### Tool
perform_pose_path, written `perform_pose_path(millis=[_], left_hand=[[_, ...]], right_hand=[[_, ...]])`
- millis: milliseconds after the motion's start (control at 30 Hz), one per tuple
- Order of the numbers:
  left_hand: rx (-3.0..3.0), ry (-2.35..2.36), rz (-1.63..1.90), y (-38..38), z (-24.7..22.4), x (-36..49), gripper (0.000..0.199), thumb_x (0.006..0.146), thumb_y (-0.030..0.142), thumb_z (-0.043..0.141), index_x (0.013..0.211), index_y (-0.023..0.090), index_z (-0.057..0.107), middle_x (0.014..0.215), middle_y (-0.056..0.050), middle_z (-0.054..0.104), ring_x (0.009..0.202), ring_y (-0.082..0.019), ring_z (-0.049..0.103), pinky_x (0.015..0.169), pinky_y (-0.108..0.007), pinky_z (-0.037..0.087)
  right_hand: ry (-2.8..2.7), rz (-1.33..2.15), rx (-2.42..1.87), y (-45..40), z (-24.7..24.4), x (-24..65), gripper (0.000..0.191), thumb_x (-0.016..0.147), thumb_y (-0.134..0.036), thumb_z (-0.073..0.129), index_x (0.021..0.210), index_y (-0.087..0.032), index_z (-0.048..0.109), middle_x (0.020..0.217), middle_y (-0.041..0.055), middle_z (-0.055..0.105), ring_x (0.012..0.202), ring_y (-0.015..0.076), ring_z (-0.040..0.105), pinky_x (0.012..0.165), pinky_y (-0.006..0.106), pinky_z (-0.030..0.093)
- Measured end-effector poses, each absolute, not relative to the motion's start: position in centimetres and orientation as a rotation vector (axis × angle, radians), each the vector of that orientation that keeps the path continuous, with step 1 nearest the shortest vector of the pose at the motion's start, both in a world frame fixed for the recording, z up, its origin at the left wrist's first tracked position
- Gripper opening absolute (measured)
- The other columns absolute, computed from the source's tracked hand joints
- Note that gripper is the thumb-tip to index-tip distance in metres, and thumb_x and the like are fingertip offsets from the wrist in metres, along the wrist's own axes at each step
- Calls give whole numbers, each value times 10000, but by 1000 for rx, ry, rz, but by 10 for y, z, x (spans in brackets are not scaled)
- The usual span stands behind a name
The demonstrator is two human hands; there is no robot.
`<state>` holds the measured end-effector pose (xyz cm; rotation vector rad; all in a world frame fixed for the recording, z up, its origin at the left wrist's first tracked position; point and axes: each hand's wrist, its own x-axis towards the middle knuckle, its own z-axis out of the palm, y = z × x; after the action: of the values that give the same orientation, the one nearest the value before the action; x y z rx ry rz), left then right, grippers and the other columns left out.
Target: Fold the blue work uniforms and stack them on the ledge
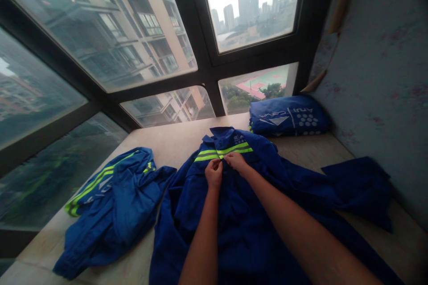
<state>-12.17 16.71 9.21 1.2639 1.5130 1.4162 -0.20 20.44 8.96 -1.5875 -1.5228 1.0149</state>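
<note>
A dark blue work jacket with yellow-green reflective bands lies spread front up on the window ledge, its collar toward the window and one sleeve stretched out to the right. Both hands meet at its front opening, just below the chest band. My left hand is closed in a pinch on the jacket's front edge. Close beside it, my right hand also pinches the front edge, at the lower side of the band. Whatever small fastening may sit between the fingertips is hidden.
To the left lies a second blue jacket, loosely crumpled, with reflective stripes. A folded blue jacket with white print rests at the back right against the wall. Dark-framed windows border the pale stone ledge.
</note>
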Motion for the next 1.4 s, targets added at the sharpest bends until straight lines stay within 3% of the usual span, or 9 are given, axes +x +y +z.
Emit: perform_pose_path(millis=[100, 267, 567, 733, 833, 1033, 1167, 1300, 1400], left_hand=[[1285, 1539, 1431, 167, 91, -121, 161, 701, 240, 710, 845, 170, 686, 823, -55, 750, 794, -200, 719, 795, -319, 571], [1322, 1594, 1434, 169, 88, -121, 161, 709, 202, 692, 866, 169, 691, 846, -64, 752, 804, -203, 716, 808, -328, 566], [1415, 1764, 1347, 172, 85, -121, 186, 759, 200, 658, 925, 192, 742, 947, -95, 768, 887, -245, 715, 869, -375, 543], [1581, 1888, 1098, 194, 99, -134, 114, 705, 162, 697, 803, 197, 744, 808, -105, 759, 814, -279, 713, 817, -389, 535], [1730, 1975, 937, 203, 110, -146, 134, 680, 194, 748, 810, 219, 736, 781, -108, 742, 874, -320, 701, 862, -416, 501], [2015, 2020, 692, 197, 119, -155, 304, 852, 262, 594, 1133, 186, 680, 1092, -181, 702, 1039, -330, 652, 927, -425, 470], [2173, 1953, 568, 172, 137, -155, 436, 798, 161, 607, 1232, 179, 646, 1208, -180, 666, 1150, -327, 601, 998, -416, 440], [2325, 2061, 455, 89, 148, -167, 487, 816, 201, 607, 1302, 190, 608, 1416, -182, 543, 1341, -367, 449, 1094, -509, 358], [2452, 2214, 343, 3, 136, -176, 458, 893, 207, 504, 1345, 201, 574, 1465, -140, 507, 1382, -331, 412, 1119, -541, 335]], right_hand=[[-1558, 942, -1628, 196, 93, -4, 274, 897, -280, 547, 713, -151, 704, 614, 25, 682, 563, 137, 618, 518, 198, 369], [-1600, 759, -1705, 171, 97, -15, 231, 942, -267, 514, 1050, -180, 699, 938, 98, 752, 842, 195, 693, 678, 231, 422], [-1734, 669, -1720, 162, 107, -16, 282, 964, -255, 458, 1091, -240, 710, 1010, 76, 757, 912, 198, 703, 761, 240, 449], [-1758, 635, -1732, 162, 107, -16, 315, 954, -258, 470, 1198, -237, 668, 1017, 94, 759, 891, 220, 715, 749, 258, 461], [-1747, 630, -1727, 163, 104, -16, 342, 945, -254, 488, 1250, -226, 638, 1046, 99, 756, 917, 223, 715, 768, 256, 469], [-1706, 633, -1660, 166, 99, -14, 324, 942, -208, 474, 1206, -212, 662, 1121, 77, 743, 1010, 194, 697, 849, 225, 466], [-1683, 633, -1624, 167, 97, -13, 317, 925, -180, 483, 1171, -206, 682, 1081, 66, 754, 984, 183, 703, 849, 214, 467], [-1669, 649, -1607, 167, 95, -13, 294, 915, -175, 490, 1113, -208, 706, 1021, 62, 765, 930, 185, 712, 819, 217, 470], [-1668, 666, -1604, 167, 92, -12, 282, 910, -173, 491, 1080, -192, 716, 974, 80, 767, 893, 199, 713, 794, 232, 474]])
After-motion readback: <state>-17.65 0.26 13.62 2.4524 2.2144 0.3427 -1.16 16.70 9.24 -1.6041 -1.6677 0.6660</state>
